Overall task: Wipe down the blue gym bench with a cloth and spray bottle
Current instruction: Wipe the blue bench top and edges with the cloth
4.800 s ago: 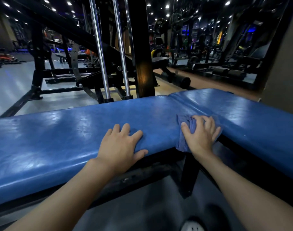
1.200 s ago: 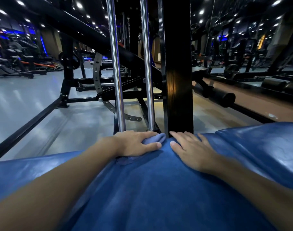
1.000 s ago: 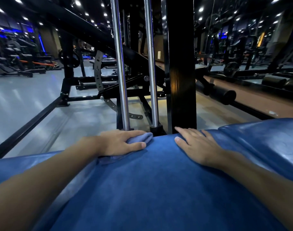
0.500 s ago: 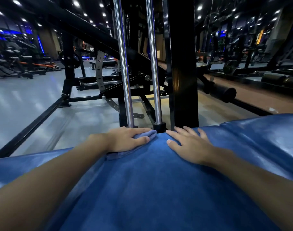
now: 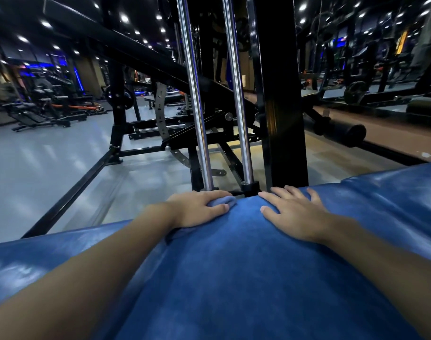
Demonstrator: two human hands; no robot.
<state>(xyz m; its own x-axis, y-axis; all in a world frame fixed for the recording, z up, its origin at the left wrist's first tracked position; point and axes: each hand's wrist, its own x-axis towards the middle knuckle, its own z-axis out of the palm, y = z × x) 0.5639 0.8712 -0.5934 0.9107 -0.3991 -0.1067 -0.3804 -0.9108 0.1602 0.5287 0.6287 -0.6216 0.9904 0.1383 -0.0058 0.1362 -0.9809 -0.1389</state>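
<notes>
While the padded blue gym bench point(image 5: 234, 278) fills the lower part of the view, its vinyl cover is seen to be smooth and faintly mottled in the middle, and glossy and creased toward both ends. A bunched blue-grey cloth point(image 5: 223, 201) of soft, napped fabric is held at the far edge of the bench, left of centre, under the left hand point(image 5: 197, 208). The cloth is gripped with the fingers pressed together and curled over its far side, and the thumb is laid along its near side. Only a rounded fold is shown past the fingertips, with a flat strip below the wrist.

The right hand point(image 5: 293, 213) is laid flat on the bench near it, palm down and apart from the cloth. Its fingers are straight and spread, with the tips reaching the rounded far edge.

Directly behind the hands, two round polished chrome rods point(image 5: 197, 106) are set upright, and a square black steel post point(image 5: 280, 94) is stood just to their right. A pale grey glossy floor point(image 5: 38, 168) is seen beyond on the left, crossed by black tubular frames. A black cylindrical foam roller point(image 5: 344, 132) is mounted at the right.
</notes>
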